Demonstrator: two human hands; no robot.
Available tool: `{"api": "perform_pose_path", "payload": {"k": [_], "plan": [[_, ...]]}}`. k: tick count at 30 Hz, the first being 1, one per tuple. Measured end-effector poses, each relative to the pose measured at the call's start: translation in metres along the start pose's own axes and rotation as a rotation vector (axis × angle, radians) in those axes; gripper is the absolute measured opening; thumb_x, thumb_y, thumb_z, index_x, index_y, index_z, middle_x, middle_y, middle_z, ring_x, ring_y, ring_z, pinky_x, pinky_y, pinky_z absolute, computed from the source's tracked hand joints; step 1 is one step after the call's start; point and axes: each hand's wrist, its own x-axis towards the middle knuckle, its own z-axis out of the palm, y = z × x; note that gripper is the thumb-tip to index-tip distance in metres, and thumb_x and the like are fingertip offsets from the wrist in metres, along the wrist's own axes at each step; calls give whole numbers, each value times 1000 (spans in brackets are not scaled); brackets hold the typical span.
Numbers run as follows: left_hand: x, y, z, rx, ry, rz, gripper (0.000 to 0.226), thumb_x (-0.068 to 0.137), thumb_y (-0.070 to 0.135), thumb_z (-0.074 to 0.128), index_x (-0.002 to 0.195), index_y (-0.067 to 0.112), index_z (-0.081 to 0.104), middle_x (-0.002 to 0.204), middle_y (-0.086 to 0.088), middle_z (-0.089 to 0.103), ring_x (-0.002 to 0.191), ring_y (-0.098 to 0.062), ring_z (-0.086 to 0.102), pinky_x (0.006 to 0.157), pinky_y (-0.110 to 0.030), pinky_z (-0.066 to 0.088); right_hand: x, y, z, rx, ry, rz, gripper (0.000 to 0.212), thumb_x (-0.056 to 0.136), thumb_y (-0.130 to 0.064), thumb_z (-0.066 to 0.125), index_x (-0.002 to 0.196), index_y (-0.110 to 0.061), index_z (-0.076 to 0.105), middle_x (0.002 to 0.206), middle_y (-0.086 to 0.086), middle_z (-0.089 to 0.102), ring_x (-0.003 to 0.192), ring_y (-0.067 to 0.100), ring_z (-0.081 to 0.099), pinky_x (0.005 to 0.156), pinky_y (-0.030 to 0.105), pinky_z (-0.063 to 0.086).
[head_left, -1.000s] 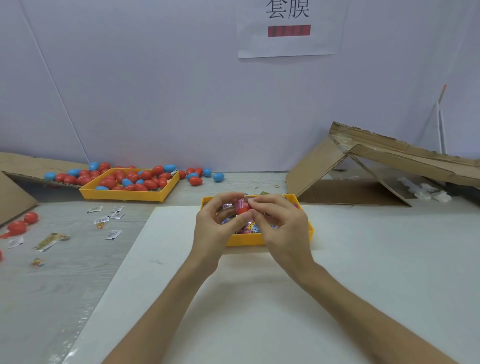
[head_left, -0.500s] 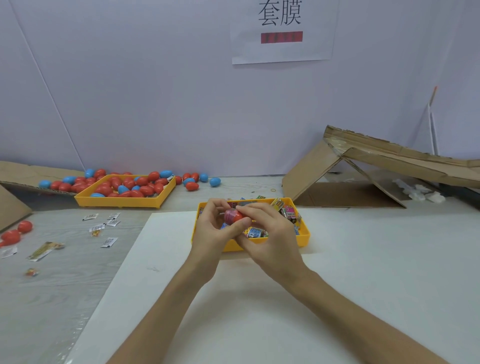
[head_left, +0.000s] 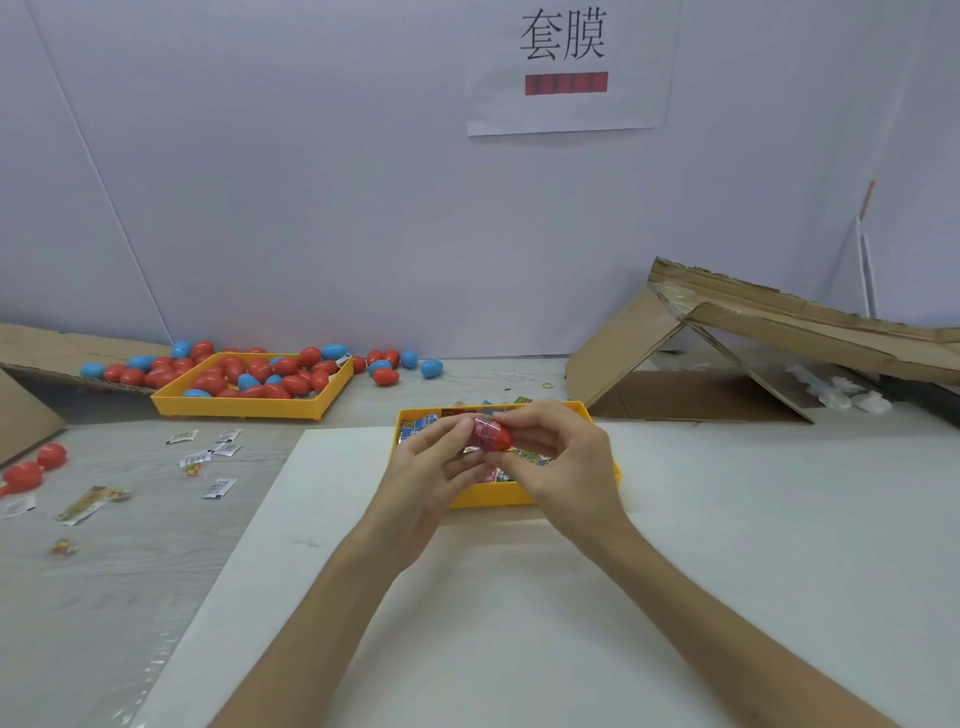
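Note:
A red plastic egg (head_left: 491, 435) with a printed film sleeve around it is held between both hands above a small yellow tray (head_left: 483, 496) of colourful sleeves. My left hand (head_left: 428, 483) pinches the egg's left end with thumb and fingers. My right hand (head_left: 563, 460) grips its right end from above and behind. Both hands hover over the near part of the tray, above a white board (head_left: 519, 613).
A larger yellow tray (head_left: 244, 408) full of red and blue eggs sits at the back left, with loose eggs (head_left: 387, 376) around it. Small packets (head_left: 218, 488) and two red eggs (head_left: 36, 467) lie at left. Folded cardboard (head_left: 727, 332) leans at the right.
The egg has turned in my fingers and now lies sideways with its sleeve showing. Both hands have shifted slightly as the view moved.

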Motion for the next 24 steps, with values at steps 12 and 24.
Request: {"api": "perform_pose_path", "payload": {"k": [12, 24], "plan": [[0, -1, -1, -61, -29, 43, 27, 86, 17, 69, 105, -1, 67, 105, -15, 74, 101, -27, 72, 83, -30, 59, -1, 3, -2, -175, 20, -111, 27, 72, 7, 83, 88, -9, 69, 91, 1, 68, 92, 13, 68, 75, 35, 61], [-3, 3, 3, 20, 51, 100, 23, 77, 28, 75, 86, 8, 68, 91, -18, 72, 81, -26, 72, 74, -29, 61, 15, 5, -21, 147, -204, 306, 25, 85, -9, 78, 108, -17, 73, 95, -2, 73, 86, 18, 71, 74, 29, 57]]}}
